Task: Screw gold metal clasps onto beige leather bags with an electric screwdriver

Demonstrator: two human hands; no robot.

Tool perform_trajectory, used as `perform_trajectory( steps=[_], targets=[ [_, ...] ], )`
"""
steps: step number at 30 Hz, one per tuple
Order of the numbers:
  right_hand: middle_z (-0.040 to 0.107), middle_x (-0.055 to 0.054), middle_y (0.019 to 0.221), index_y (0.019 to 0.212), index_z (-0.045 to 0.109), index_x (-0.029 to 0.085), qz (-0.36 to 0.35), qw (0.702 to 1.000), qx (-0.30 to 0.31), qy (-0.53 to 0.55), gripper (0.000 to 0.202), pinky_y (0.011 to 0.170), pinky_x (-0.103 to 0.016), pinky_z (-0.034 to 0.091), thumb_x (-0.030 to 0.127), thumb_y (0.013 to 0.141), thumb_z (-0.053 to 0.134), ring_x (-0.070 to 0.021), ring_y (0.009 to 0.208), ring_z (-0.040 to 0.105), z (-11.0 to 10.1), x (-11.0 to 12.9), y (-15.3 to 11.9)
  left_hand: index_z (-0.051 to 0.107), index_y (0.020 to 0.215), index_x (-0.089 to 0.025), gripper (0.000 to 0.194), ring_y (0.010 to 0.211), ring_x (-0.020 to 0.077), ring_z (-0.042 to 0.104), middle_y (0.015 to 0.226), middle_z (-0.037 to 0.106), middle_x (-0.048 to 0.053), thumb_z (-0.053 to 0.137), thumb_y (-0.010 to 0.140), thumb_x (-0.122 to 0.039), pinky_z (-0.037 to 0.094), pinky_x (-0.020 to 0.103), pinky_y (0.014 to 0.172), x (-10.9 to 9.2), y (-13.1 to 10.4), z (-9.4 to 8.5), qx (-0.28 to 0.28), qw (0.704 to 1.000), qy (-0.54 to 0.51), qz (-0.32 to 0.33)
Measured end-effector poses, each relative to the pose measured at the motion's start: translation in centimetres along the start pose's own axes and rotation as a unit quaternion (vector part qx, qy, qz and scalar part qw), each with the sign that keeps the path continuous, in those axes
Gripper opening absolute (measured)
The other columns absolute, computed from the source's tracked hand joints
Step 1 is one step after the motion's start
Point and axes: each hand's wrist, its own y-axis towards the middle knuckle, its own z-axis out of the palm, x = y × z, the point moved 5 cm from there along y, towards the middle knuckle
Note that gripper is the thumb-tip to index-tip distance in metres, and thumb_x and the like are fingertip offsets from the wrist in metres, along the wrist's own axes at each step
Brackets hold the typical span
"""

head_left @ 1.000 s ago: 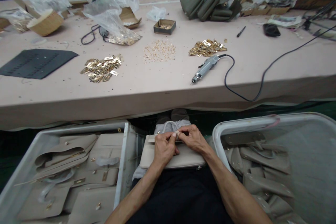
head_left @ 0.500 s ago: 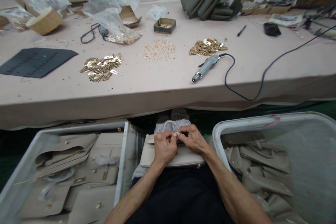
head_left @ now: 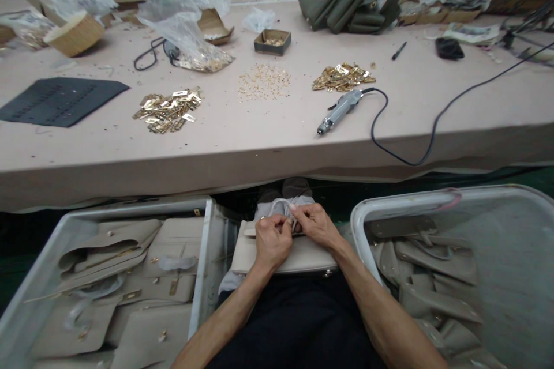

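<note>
A beige handbag (head_left: 249,256) lies across my lap, with a pale handle (head_left: 279,202) looped up at its far side. My left hand (head_left: 273,239) rests over the bag's top, its thumb and forefinger pinched together near the handle's base. Opposite it, my right hand (head_left: 315,223) has its fingertips closed at the right side of the pale loop. The fingers cover the small part between them, so I cannot make out what the left fingertips pinch.
A left bin (head_left: 203,277) holds flat beige bag pieces; a right bin (head_left: 361,242) holds more bags. On the table (head_left: 242,144) lie an electric screwdriver (head_left: 340,112) with its cord, gold metal plates (head_left: 168,109), more gold parts (head_left: 341,76), scattered tiny fittings (head_left: 264,82) and a small box (head_left: 272,43).
My right hand's fingertips have lifted slightly up and away from the left fingertips, onto the pale loop. My left hand and the bag stay nearly where they were.
</note>
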Motion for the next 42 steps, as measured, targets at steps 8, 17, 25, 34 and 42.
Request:
perform_trajectory(
  steps=[8,17,25,34,42],
  targets=[
    [0.062,-0.001,0.068,0.075,0.067,0.017,-0.009,1.000,-0.016,0.010,0.034,0.062,-0.027,0.040,0.043,0.097,0.063,-0.0156,0.065,0.055,-0.6,0.0,0.0,0.078,0.105,-0.013,0.031,0.038,0.0167,0.058,0.053,0.069,0.003,0.060,0.093,-0.035,0.046,0.024,0.042,1.8,0.1,1.1,0.075,0.991,-0.085,-0.075],
    [0.061,-0.001,0.069,0.076,0.066,0.018,-0.111,0.990,-0.070,-0.056,0.030,0.065,-0.029,0.040,0.033,0.100,0.059,-0.0154,0.065,0.054,-0.6,0.5,-0.1,0.077,0.108,-0.009,0.029,0.041,0.0148,0.062,0.053,0.069,0.003,0.060,0.087,-0.021,0.052,0.021,0.044,1.6,0.3,1.4,0.111,0.977,-0.155,-0.098],
    [0.066,-0.003,0.073,0.077,0.069,0.019,-0.066,0.996,-0.055,-0.030,0.029,0.068,-0.029,0.047,0.035,0.100,0.060,-0.0179,0.069,0.059,-0.5,0.0,-0.1,0.074,0.104,-0.005,0.030,0.038,0.0145,0.060,0.050,0.068,0.005,0.060,0.082,-0.020,0.050,0.021,0.042,1.6,0.5,1.4,0.132,0.966,-0.189,-0.114],
    [0.069,-0.004,0.073,0.075,0.069,0.019,-0.050,0.998,-0.035,0.015,0.033,0.068,-0.029,0.051,0.039,0.100,0.061,-0.0180,0.068,0.064,0.0,-0.4,-0.1,0.069,0.089,-0.008,0.022,0.032,0.0138,0.054,0.047,0.065,0.002,0.066,0.071,-0.021,0.046,0.022,0.034,1.7,0.8,1.4,0.115,0.960,-0.215,-0.140],
    [0.071,-0.004,0.073,0.077,0.070,0.018,-0.044,0.998,-0.032,0.034,0.035,0.069,-0.030,0.052,0.043,0.101,0.061,-0.0181,0.067,0.066,0.0,-0.3,0.1,0.067,0.084,-0.012,0.021,0.028,0.0104,0.045,0.047,0.061,-0.002,0.070,0.070,-0.028,0.036,0.021,0.028,1.8,0.9,1.1,0.088,0.959,-0.232,-0.137]
  ],
)
